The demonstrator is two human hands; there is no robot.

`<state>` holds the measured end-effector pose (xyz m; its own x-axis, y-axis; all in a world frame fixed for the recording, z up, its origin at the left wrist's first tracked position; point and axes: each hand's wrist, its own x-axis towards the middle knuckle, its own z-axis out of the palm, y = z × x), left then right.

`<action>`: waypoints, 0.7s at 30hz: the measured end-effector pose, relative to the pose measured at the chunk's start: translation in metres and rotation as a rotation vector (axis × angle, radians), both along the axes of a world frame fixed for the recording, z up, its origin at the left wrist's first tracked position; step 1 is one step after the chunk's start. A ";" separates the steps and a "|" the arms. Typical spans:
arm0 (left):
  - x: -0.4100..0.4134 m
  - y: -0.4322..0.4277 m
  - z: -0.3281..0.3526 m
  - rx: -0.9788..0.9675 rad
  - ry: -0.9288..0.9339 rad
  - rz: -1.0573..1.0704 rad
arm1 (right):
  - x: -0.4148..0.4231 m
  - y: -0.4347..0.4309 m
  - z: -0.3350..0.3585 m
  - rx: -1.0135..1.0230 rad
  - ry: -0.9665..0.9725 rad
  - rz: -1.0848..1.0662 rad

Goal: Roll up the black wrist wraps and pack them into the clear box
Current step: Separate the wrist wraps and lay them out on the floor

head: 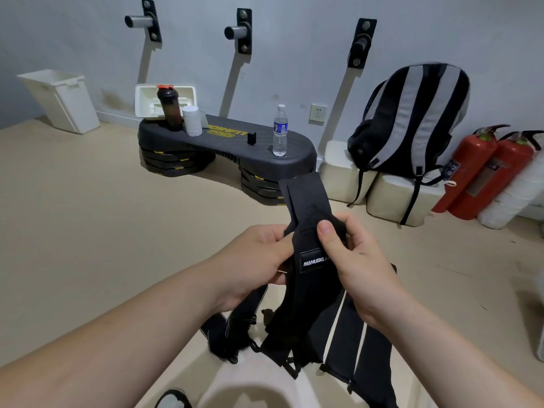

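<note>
A black wrist wrap [306,207] with a white-lettered label stands up between my hands at the middle of the view. My left hand [259,260] pinches its left edge. My right hand [350,254] grips its right side, thumb on the front. The wrap's lower end hangs down between my wrists. More black wraps [347,343] lie flat below on a pale surface, with another black strap [232,328] under my left wrist. An open whitish box [144,98] stands on the black step platform [223,142] far back; I cannot tell whether it is the clear box.
On the platform are a dark shaker bottle [169,108], a white tub [192,120] and a water bottle [279,131]. A striped backpack [412,122] sits on pale cushions at right, beside red fire extinguishers [482,172]. A white bin [60,100] stands back left.
</note>
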<state>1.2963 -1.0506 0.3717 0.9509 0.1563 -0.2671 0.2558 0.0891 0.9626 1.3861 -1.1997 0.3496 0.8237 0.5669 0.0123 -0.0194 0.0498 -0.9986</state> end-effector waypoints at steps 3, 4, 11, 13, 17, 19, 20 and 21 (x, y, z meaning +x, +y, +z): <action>-0.002 -0.004 0.002 0.017 -0.004 -0.051 | 0.000 0.000 -0.003 -0.019 -0.032 0.001; -0.002 -0.006 0.003 0.022 -0.007 -0.056 | 0.000 0.001 -0.004 -0.023 -0.037 0.000; -0.005 -0.005 0.000 0.156 -0.045 -0.099 | 0.003 0.002 -0.005 -0.034 0.002 -0.019; -0.007 -0.005 -0.001 0.161 -0.064 -0.106 | 0.003 0.003 -0.006 -0.064 -0.057 -0.005; -0.007 -0.003 -0.004 0.178 -0.060 -0.160 | -0.001 0.002 -0.007 -0.127 -0.133 0.037; -0.007 -0.003 -0.003 0.197 -0.032 -0.222 | -0.002 0.001 -0.009 -0.166 -0.144 0.058; -0.008 -0.002 -0.002 0.210 -0.004 -0.239 | -0.003 0.001 -0.010 -0.179 -0.139 0.054; -0.009 -0.001 -0.002 0.226 0.026 -0.239 | -0.003 0.001 -0.011 -0.186 -0.127 0.045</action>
<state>1.2872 -1.0516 0.3695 0.9611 -0.0129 -0.2759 0.2684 -0.1913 0.9441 1.3830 -1.1983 0.3384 0.7963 0.6049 0.0060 0.1089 -0.1337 -0.9850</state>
